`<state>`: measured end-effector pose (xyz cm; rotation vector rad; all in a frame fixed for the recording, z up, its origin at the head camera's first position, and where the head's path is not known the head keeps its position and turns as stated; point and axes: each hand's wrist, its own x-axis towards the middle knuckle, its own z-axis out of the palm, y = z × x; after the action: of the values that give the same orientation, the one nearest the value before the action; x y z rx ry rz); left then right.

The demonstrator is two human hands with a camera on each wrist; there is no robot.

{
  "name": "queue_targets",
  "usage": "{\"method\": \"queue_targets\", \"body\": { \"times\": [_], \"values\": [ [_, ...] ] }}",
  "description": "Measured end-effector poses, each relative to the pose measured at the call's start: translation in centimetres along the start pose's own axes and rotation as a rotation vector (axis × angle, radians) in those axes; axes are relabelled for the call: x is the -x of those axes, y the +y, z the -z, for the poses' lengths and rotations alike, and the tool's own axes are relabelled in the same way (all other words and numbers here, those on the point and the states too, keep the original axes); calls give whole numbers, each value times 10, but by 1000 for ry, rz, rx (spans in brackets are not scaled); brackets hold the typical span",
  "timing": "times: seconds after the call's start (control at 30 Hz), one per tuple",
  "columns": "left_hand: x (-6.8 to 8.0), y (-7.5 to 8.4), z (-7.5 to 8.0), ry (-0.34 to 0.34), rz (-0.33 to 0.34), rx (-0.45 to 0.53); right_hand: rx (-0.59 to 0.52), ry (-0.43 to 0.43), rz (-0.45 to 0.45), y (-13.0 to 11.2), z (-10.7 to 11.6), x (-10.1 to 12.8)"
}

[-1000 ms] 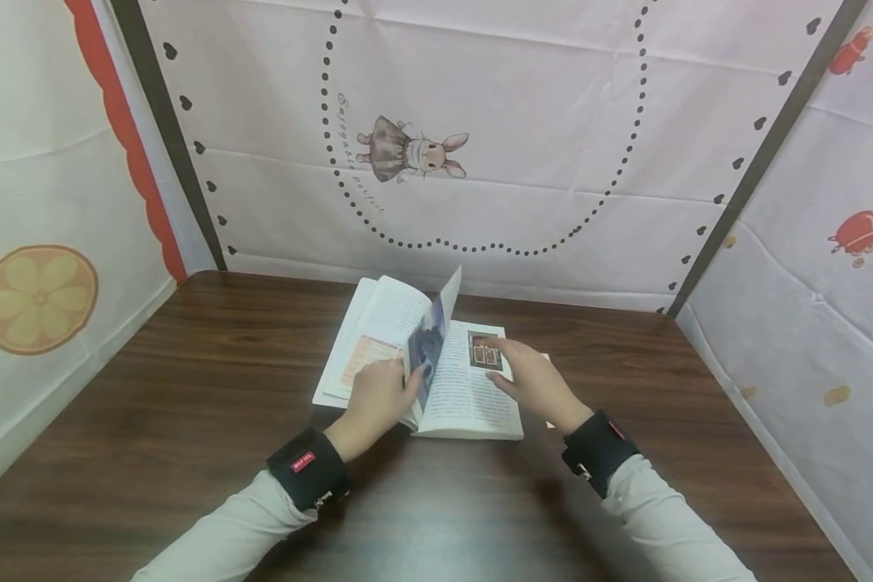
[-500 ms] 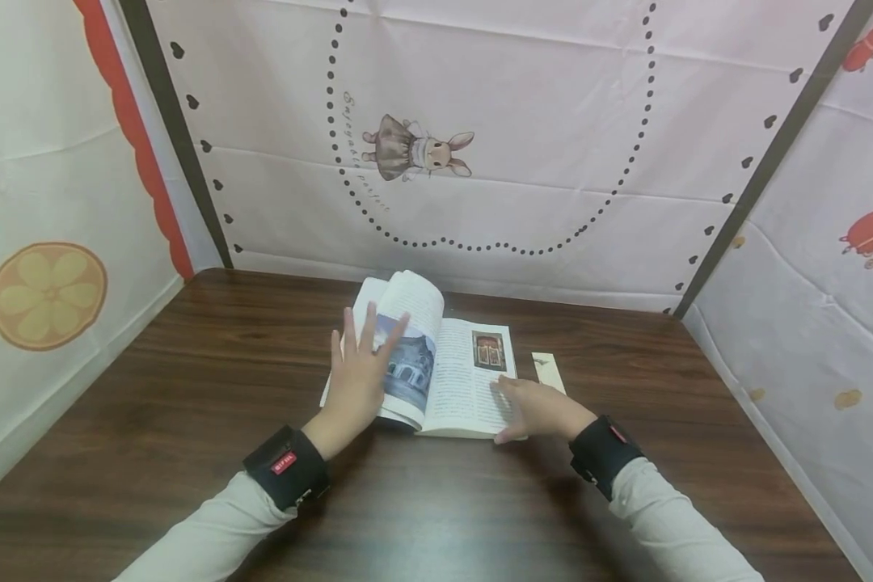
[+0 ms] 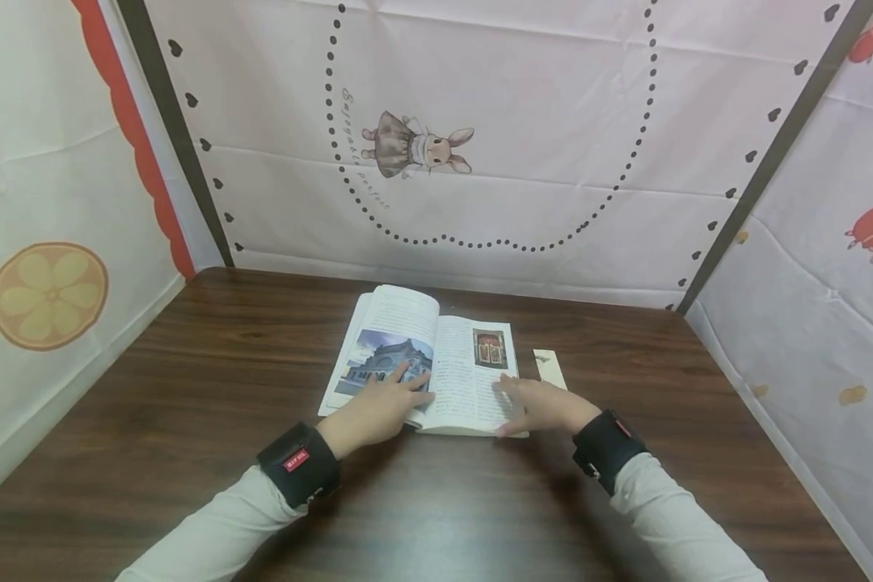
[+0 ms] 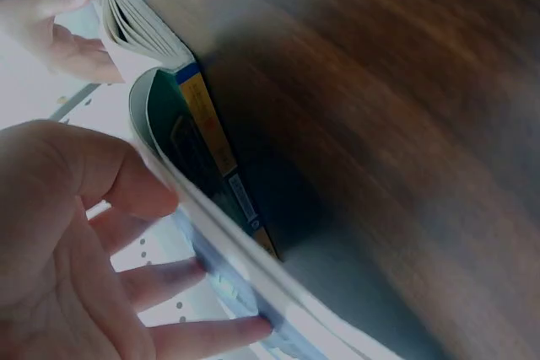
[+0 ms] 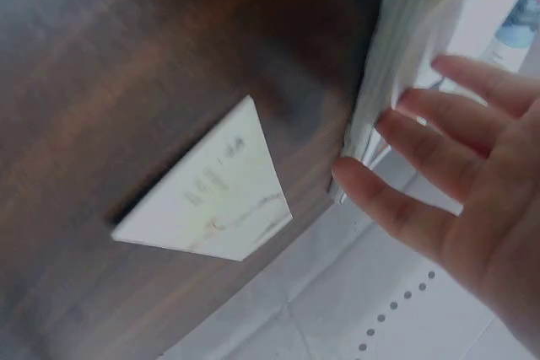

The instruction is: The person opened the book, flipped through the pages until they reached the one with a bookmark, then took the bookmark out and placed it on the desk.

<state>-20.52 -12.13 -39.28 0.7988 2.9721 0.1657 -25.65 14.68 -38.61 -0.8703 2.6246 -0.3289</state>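
An open book [image 3: 453, 400] lies on the table, its left page showing a photo of a building [image 3: 385, 356] and its right page a smaller picture of a red doorway. My left hand [image 3: 378, 412] presses on the lower left page near the gutter, fingers spread. In the left wrist view the fingers [image 4: 169, 280] lie across the photo, while the left leaves bow up over the cover. My right hand [image 3: 546, 404] rests at the right page's outer edge, fingers extended onto the paper. A pale bookmark [image 3: 549, 366] lies just right of the book, partly behind that hand.
The dark wood table [image 3: 436, 517] extends around the book on all sides. A white printed cloth [image 3: 524, 121] with a rabbit figure hangs behind it, and more cloth walls stand at left and right.
My left hand turned a raised leaf over to the left, spread over it, then moved down toward the gutter. The leaf now lies flatter. My right hand slid down the page edge, uncovering the bookmark.
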Motion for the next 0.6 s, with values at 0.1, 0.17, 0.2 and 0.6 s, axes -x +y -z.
{"method": "queue_targets", "body": {
  "times": [0.1,0.17,0.2,0.6],
  "values": [
    [0,0,-2,45,15,-35,18,-24,24,0,4,1],
    [0,0,-4,81,28,-42,45,-10,49,-1,6,0],
    [1,1,-5,95,38,-50,65,6,62,-2,7,0],
    [-5,15,-6,134,51,-200,291,472,190,-16,9,-7]
  ]
}}
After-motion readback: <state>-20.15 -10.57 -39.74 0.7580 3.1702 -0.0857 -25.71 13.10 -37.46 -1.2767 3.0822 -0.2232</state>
